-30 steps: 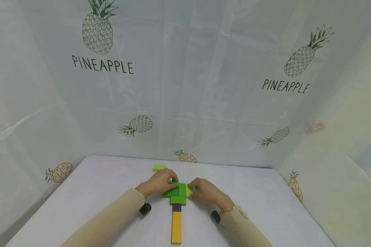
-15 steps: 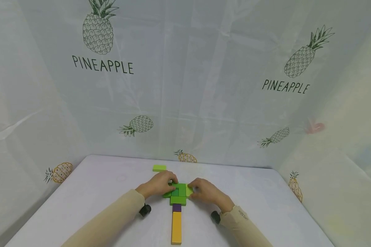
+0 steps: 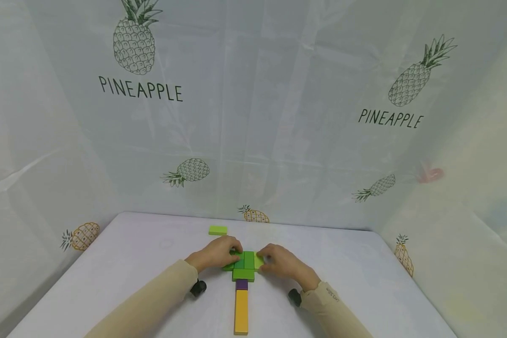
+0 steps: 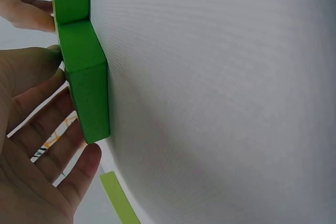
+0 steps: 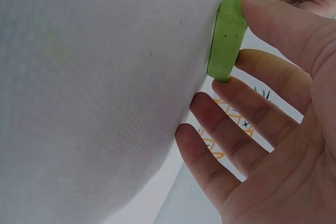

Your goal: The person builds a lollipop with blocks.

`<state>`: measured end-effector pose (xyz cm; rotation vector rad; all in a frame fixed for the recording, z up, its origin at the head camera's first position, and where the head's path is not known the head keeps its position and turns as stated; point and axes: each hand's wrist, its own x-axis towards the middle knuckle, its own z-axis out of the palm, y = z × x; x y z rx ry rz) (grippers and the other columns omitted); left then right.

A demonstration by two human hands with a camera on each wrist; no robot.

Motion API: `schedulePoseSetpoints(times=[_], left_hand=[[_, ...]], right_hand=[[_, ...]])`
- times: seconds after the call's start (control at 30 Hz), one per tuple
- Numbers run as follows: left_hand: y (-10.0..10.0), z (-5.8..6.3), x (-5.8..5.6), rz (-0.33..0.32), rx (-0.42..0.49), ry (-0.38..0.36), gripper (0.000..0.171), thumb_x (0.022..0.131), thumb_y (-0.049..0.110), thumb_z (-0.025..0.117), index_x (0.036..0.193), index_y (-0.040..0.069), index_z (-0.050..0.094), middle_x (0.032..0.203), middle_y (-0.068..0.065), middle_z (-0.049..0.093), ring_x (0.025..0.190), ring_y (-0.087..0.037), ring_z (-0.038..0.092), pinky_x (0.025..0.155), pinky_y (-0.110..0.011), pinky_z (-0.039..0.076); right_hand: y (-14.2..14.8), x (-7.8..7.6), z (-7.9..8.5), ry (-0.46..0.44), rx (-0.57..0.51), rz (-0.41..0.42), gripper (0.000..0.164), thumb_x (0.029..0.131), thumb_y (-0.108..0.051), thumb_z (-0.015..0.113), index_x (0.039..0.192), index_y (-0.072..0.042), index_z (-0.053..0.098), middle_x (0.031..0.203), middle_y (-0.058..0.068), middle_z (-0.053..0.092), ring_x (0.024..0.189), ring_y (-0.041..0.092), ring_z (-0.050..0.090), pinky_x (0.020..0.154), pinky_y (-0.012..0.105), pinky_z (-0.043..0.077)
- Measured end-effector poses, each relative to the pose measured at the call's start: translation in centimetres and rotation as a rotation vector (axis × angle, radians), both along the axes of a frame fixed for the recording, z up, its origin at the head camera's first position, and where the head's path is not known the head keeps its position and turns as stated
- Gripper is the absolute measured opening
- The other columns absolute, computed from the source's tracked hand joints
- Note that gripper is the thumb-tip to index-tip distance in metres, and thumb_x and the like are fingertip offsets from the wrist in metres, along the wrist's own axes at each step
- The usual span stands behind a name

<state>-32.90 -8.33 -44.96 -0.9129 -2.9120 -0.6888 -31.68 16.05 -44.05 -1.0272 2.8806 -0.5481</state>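
In the head view, flat green building blocks [image 3: 249, 259] lie together at mid-table. A darker green block [image 3: 239, 263] is among them, and another green block [image 3: 243, 274] lies crosswise in front. My left hand [image 3: 215, 251] pinches a green block at the cluster's left part, thumb near and fingers far; the hand partly hides it. In the left wrist view, a green block [image 4: 90, 98] at the outer edge lies beside that hand's fingers. My right hand [image 3: 284, 261] pinches a yellow-green block [image 5: 228, 38] by its ends at the right side, its other fingers spread along the table.
A purple block [image 3: 241, 284] and a long orange-yellow block [image 3: 241, 312] extend from the cluster toward me. A loose lime block [image 3: 218, 230] lies behind my left hand. A pineapple-print curtain [image 3: 270, 117] surrounds the white table [image 3: 342, 258] at the back and sides.
My left hand has lowered its green block from a raised position into the cluster and shifted slightly toward me. My right hand stays still on the yellow-green block.
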Motion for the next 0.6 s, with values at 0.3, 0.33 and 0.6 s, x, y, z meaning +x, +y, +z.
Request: schedulePoseSetpoints(times=[0.3, 0.33, 0.6], left_hand=[[0.14, -0.08, -0.05, 0.003, 0.001, 0.001, 0.014, 0.087, 0.023, 0.070, 0.100, 0.018, 0.071, 0.103, 0.007, 0.065, 0.100, -0.013, 0.058, 0.091, -0.035, 0.048], [0.13, -0.10, -0.07, 0.006, 0.005, -0.002, 0.014, 0.087, 0.023, 0.070, 0.100, 0.018, 0.071, 0.103, 0.007, 0.065, 0.100, -0.012, 0.058, 0.091, -0.035, 0.048], [-0.35, 0.27, -0.15, 0.036, 0.059, -0.053, 0.024, 0.088, 0.026, 0.069, 0.108, 0.014, 0.069, 0.107, 0.004, 0.065, 0.104, -0.017, 0.059, 0.092, -0.038, 0.048]], right_hand=[[0.03, 0.07, 0.06, -0.003, 0.000, -0.009, 0.044, 0.083, -0.027, 0.075, 0.120, -0.006, 0.065, 0.116, 0.002, 0.064, 0.108, 0.017, 0.057, 0.096, 0.038, 0.046], [0.03, 0.07, 0.05, -0.003, 0.002, -0.011, 0.044, 0.083, -0.027, 0.075, 0.120, -0.006, 0.065, 0.116, 0.002, 0.064, 0.108, 0.017, 0.057, 0.096, 0.038, 0.046], [-0.02, 0.07, 0.01, -0.005, 0.001, -0.021, 0.044, 0.083, -0.028, 0.074, 0.121, -0.007, 0.065, 0.117, 0.002, 0.064, 0.109, 0.017, 0.057, 0.097, 0.038, 0.046]])
